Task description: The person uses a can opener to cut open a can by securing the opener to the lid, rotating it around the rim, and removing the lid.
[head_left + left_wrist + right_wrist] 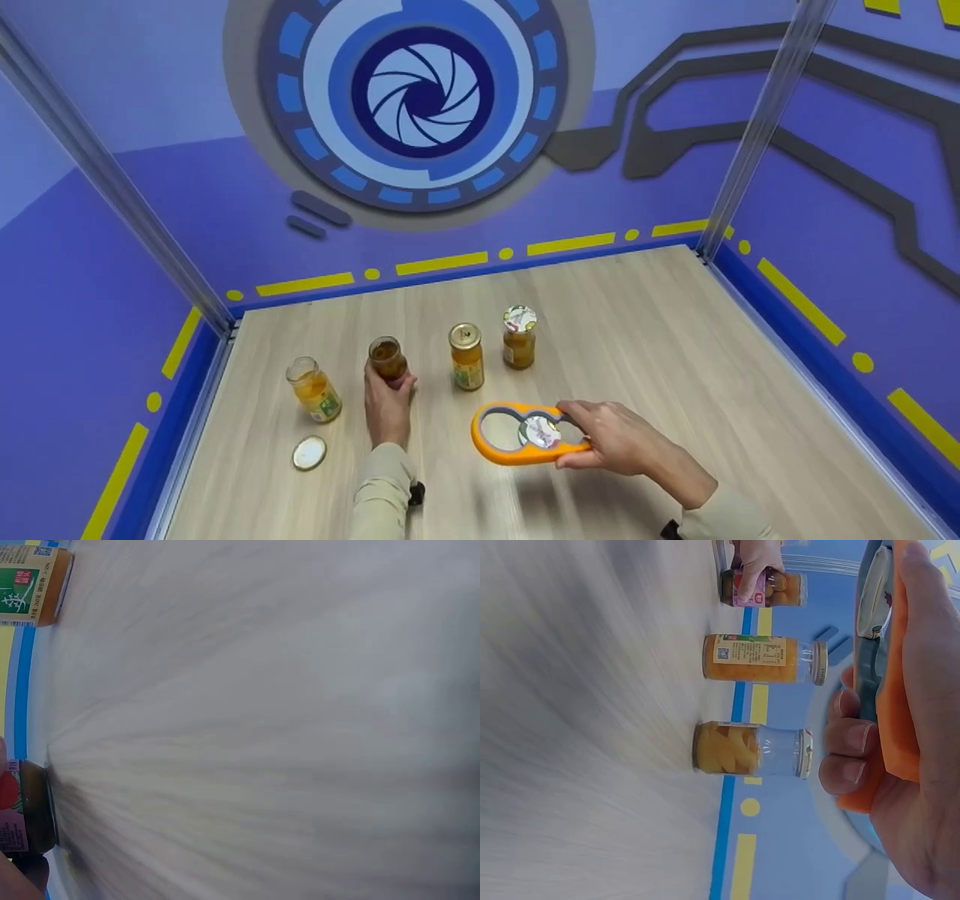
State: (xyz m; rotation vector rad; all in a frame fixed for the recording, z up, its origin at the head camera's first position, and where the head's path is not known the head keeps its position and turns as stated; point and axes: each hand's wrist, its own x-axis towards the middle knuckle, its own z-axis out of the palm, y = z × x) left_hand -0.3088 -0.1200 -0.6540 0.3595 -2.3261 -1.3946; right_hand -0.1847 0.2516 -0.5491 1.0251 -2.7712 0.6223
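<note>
Clasping one end of an orange jar opener (517, 457) in the right grip (619, 439), with thumb and fingers curled round the frame. Holding it above the tabletop (637, 337), over a shadow. Carrying a white patterned lid (541, 432) in the opener's middle ring. Gripping a lidless dark-filled jar (387, 356) low on the body with the left grip (388, 409), thumb on one side, fingers on the other. Standing upright on the tabletop, left of the opener and a bit farther back; showing a pink label (759, 595) in the right wrist view.

Just left of that: a lidless orange-filled jar (315, 394), upright, with a green label. Near its base, on the near side: a loose lid (309, 453), lying flat. To the right of the left grip: a gold-lidded jar (467, 360) with orange contents, upright. Next, slightly farther back: a patterned-lid jar (519, 349) with yellowish pieces, also upright and apart from its neighbour. At the wrists: beige sleeves (382, 487). Behind: a blue-purple wall (187, 180) with yellow dashes (442, 263) and a round shutter emblem (424, 97).
</note>
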